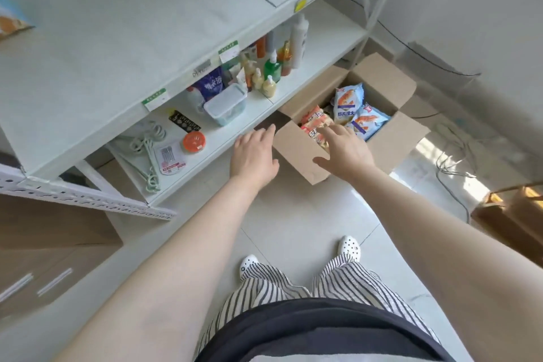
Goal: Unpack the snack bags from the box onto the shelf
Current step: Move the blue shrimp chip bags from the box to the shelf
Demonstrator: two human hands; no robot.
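Against the left side stood the white shelf point(123, 47), its top board bare but for one bag corner at the far left edge; the lower board held bottles point(271, 67), a clear lidded tub point(225, 103), hangers point(148, 153) and an orange lid point(194, 141); on the tiled floor point(293, 214) just beside the shelf sat the open cardboard box point(296, 150), flaps out; inside lay the snack bags, blue ones point(351, 100) at the far side, orange ones point(316, 123) nearer; both arms reached down toward the box; left hand point(254, 153) flat, fingers straight and relaxed, holding nothing, over the box's near left corner; right hand point(345, 151) spread wide, fingertips at the orange bags, contact unclear, nothing gripped; striped trousers and white clogs point(349, 247) below.
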